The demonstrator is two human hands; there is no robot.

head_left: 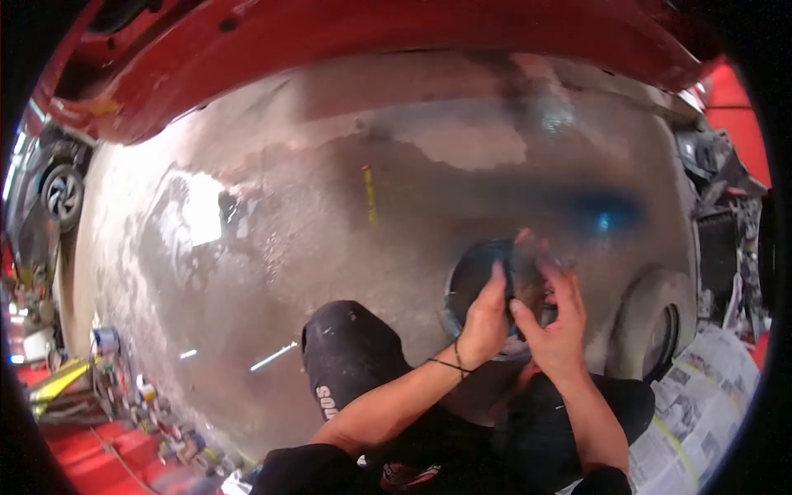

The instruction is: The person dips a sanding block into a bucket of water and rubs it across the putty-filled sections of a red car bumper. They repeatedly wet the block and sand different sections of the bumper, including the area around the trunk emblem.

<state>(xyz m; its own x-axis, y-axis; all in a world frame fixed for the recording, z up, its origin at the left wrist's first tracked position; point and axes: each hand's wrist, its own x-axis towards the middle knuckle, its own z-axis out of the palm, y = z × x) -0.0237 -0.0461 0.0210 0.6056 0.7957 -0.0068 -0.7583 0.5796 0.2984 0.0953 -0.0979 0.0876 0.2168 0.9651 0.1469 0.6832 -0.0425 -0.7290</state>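
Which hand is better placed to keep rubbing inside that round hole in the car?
Probably the right hand: its fingers already lie over the round opening in the sanded panel. The left hand rests at the opening's lower edge.
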